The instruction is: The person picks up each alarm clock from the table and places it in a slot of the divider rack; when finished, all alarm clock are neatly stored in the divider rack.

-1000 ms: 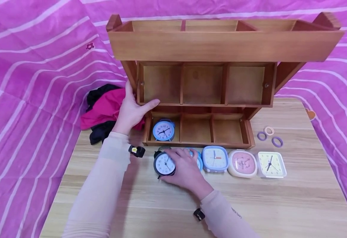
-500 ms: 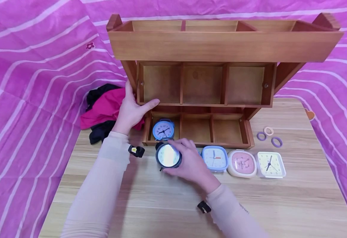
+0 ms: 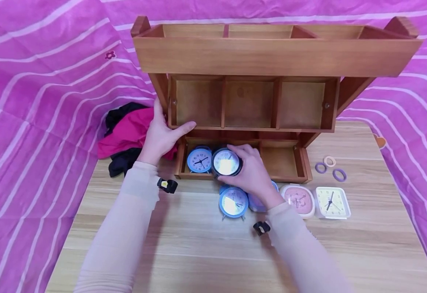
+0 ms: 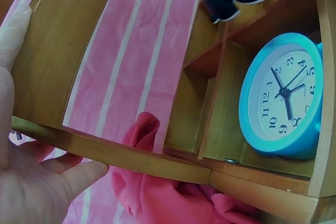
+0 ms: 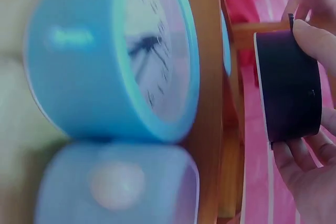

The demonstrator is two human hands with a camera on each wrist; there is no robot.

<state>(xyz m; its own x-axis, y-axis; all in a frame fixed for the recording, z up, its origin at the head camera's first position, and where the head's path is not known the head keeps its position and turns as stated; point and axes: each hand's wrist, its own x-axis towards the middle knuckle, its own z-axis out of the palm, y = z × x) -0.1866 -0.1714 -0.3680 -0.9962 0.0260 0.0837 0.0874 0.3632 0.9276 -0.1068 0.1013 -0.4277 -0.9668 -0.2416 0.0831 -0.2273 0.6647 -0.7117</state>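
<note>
My right hand (image 3: pixel 251 173) grips a round black alarm clock (image 3: pixel 226 162) by its sides, over the middle compartment of the shelf's bottom tier; whether the clock touches the wood I cannot tell. A round blue alarm clock (image 3: pixel 199 160) stands in the compartment to its left, also large in the left wrist view. My left hand (image 3: pixel 163 136) grips the left side of the wooden shelf (image 3: pixel 277 57), thumb in front and other fingers behind. Below the right hand, a second round blue alarm clock (image 3: pixel 233 202) stands on the table, seen close in the right wrist view.
A square blue clock (image 3: pixel 256 203), partly hidden by the right wrist, a pink-faced clock (image 3: pixel 298 200) and a square white clock (image 3: pixel 332 202) line the shelf's front. Several small rings (image 3: pixel 339 175) lie at right. Pink and black cloth (image 3: pixel 129 132) is heaped at left.
The right hand has lifted the black alarm clock off the table and carried it up and right to the bottom tier, uncovering the second blue clock. The left hand has stayed put.
</note>
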